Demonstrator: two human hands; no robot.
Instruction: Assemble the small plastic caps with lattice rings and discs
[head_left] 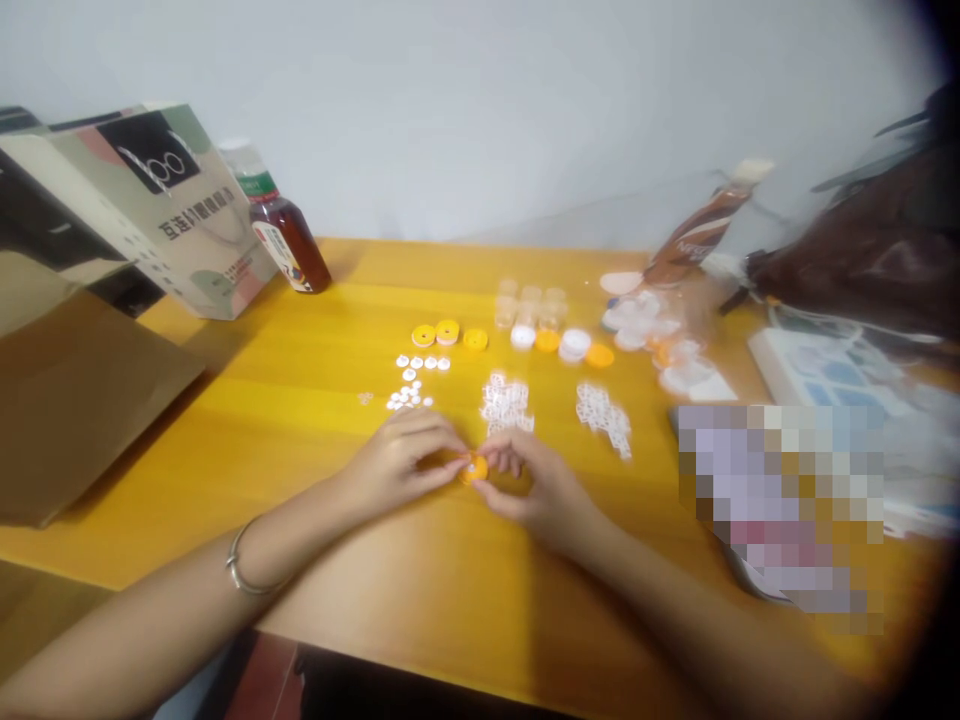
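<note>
Between the fingertips of both hands is a small round orange piece [475, 469], like a cap, held just above the table. My left hand [409, 450] pinches its left side, and a bracelet circles that wrist. My right hand [532, 485] has thumb and fingers on its right side. Beyond the left hand lie several small white discs [406, 395]. A pile of clear plastic pieces [506, 402] sits just past the right hand, with a second pile [602, 415] farther right. Orange ring-like pieces [424, 336] and white round pieces [575, 345] stand in a row behind.
Clear cylinders [531, 305] stand at the back. A bottle of dark red drink [289, 240] and a paper bag [187, 215] are back left, a brown bag [90, 390] nearer. At right are a brown bottle [694, 230], plastic packets [645, 320] and a blurred-out flat object [772, 500].
</note>
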